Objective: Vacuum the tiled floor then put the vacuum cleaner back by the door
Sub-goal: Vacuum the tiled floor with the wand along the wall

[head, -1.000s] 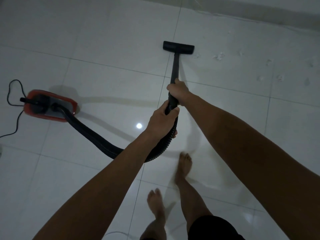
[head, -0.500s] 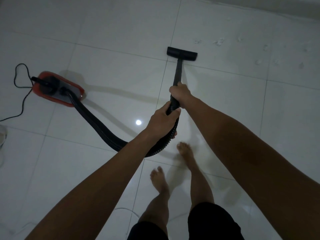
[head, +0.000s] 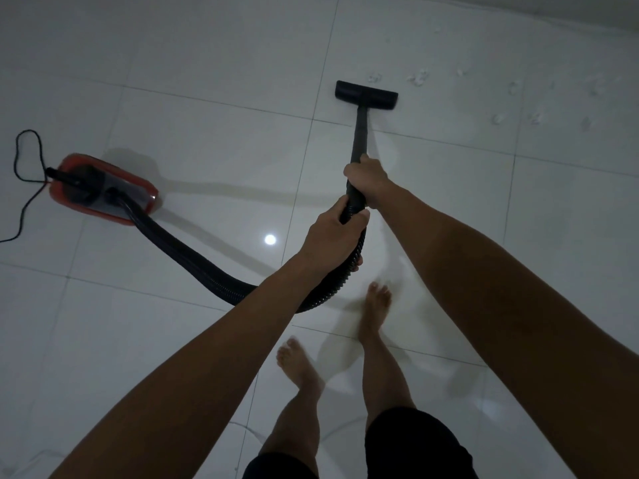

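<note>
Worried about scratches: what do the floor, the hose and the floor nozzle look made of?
Floor: glossy ceramic or porcelain tile, going by grout lines and mirrored lamp glare. Hose: ribbed flexible plastic, bending freely. Floor nozzle: matte black, probably hard plastic; its underside is hidden.

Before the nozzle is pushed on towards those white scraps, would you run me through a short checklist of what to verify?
1. Grip: left hand holds the hose end, right hand the wand: ok.
2. Nozzle flat on the tiled floor: ok.
3. Scraps still lying ahead and to the right: not ok.
4. Hose has slack back to the red vacuum body: ok.
5. Bare feet apart from the hose: ok.
6. Motor running: cannot tell.
</note>
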